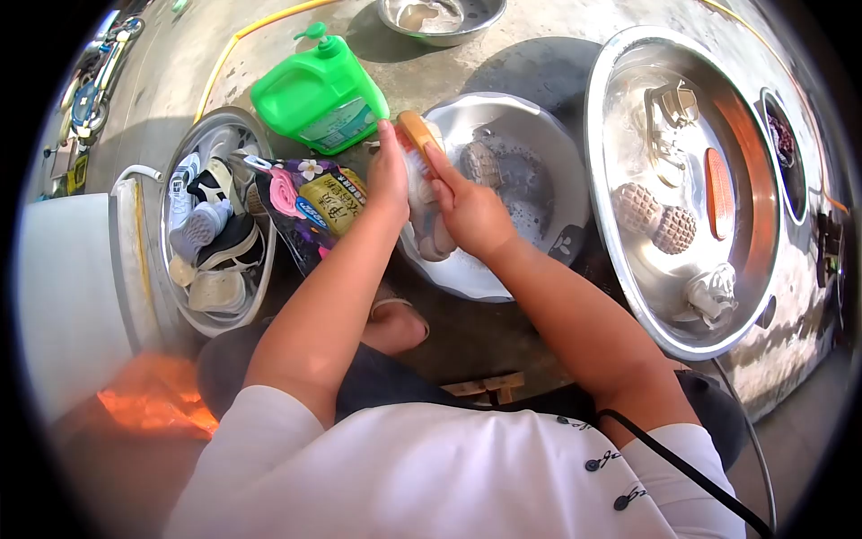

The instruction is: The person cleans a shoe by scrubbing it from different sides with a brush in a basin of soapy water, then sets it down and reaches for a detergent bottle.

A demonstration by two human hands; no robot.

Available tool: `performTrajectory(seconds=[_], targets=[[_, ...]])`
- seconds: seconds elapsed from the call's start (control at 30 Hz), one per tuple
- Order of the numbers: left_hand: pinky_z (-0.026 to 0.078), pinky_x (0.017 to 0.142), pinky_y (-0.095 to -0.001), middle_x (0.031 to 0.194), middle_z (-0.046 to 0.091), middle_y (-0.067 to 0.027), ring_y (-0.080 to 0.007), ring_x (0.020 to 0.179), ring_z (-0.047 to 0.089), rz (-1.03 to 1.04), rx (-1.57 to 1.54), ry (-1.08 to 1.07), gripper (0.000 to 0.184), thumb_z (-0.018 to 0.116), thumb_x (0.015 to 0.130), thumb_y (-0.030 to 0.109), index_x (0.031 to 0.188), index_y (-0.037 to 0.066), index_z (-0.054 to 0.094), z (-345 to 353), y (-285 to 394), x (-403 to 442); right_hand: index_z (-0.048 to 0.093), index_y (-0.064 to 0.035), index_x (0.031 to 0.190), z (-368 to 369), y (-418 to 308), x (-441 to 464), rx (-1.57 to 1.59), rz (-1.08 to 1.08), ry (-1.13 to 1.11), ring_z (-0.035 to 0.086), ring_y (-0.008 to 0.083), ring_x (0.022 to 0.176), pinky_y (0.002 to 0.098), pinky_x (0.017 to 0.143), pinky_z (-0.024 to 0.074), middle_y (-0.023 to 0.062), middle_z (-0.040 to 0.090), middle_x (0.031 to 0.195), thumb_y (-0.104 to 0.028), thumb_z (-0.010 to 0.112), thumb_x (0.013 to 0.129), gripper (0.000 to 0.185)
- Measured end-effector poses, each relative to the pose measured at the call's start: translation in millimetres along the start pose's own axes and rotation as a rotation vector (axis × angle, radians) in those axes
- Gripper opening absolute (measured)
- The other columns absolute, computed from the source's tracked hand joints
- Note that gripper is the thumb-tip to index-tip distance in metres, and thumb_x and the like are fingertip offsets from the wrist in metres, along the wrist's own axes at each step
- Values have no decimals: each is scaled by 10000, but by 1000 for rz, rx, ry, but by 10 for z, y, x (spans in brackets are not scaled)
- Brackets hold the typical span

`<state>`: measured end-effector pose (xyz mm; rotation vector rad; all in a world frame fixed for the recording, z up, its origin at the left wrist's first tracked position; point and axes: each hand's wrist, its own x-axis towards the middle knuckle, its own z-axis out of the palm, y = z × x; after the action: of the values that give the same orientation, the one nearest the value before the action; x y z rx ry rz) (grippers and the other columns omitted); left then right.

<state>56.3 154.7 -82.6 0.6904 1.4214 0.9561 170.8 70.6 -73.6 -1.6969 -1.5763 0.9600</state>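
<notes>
My left hand [389, 175] is closed on a pale shoe [435, 235], held over the near left side of a white basin [440, 278]. My right hand [476, 212] grips a scrub brush [416, 132] with a wooden back, its bristles against the shoe. Part of the shoe is hidden by my hands and the brush. Another wet shoe [482, 163], sole showing, lies in the sudsy dark water of the basin. Left of my left hand are a green pump jug [314, 94] and a dark, flower-printed detergent bag [332, 199].
A tub [254, 314] crowded with several sneakers [202, 229] stands at left. At right, a large metal basin [620, 269] holds water, several shoes [673, 229] and an orange oblong thing [718, 193]. Another metal bowl [449, 38] stands at the back. A yellow hose [224, 56] crosses the ground.
</notes>
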Motion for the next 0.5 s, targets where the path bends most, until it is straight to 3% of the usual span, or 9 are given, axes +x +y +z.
performTrajectory(seconds=[0.03,0.1,0.17,0.2,0.3,0.4,0.43,0.5], targets=[[447,908,-327,1177,598,-175,-250,1035,594,60,117,-29,852,326,934,679,1242,-89,527,-13,-70,42,387,-291,1442,-90,41,137,-9,85,7,638,418,881,479,808,497,226,664,985,-237,486,965,490],[442,905,-321,1184,599,-177,-238,1070,574,39,179,6,875,301,929,696,1258,-82,526,31,-32,-79,390,-277,1440,-202,-27,176,30,143,13,630,435,889,480,814,494,240,657,997,-251,473,970,478],[444,898,-332,1165,607,-167,-239,1055,578,-8,283,-17,884,274,923,713,1265,-61,526,47,104,-166,390,-263,1443,-296,-267,20,-17,118,-185,623,451,897,481,827,489,257,649,1003,-262,471,972,477],[447,890,-335,1121,622,-155,-236,1059,577,-174,131,-49,883,257,917,724,1257,-40,542,3,152,-128,389,-266,1444,-233,-335,-143,75,32,-160,618,462,904,481,838,484,268,644,1006,-274,471,973,478],[440,887,-345,1045,643,-130,-239,997,590,33,98,-40,883,260,907,737,1186,-33,590,70,31,-106,385,-277,1446,-355,-266,61,-68,168,-207,628,445,901,462,829,493,254,652,998,-303,453,978,474],[425,901,-344,1089,636,-150,-239,1012,579,71,599,-114,894,235,908,741,1151,-32,612,57,-12,-210,398,-286,1437,-447,-48,357,-92,172,-98,630,431,909,448,826,496,219,664,1009,-304,442,981,458],[425,901,-344,1089,636,-150,-239,1012,579,80,601,-113,894,235,908,741,1151,-32,612,62,28,-195,398,-286,1437,-459,-94,332,-89,166,-92,630,431,909,448,826,496,219,664,1009,-304,442,981,458],[357,1029,-334,1311,517,-155,-223,1220,470,-54,215,-193,922,285,890,759,1337,-27,468,44,102,-185,411,-283,1429,-428,-222,96,-63,-29,-147,634,417,907,454,817,498,221,663,1009,-303,445,979,452]])
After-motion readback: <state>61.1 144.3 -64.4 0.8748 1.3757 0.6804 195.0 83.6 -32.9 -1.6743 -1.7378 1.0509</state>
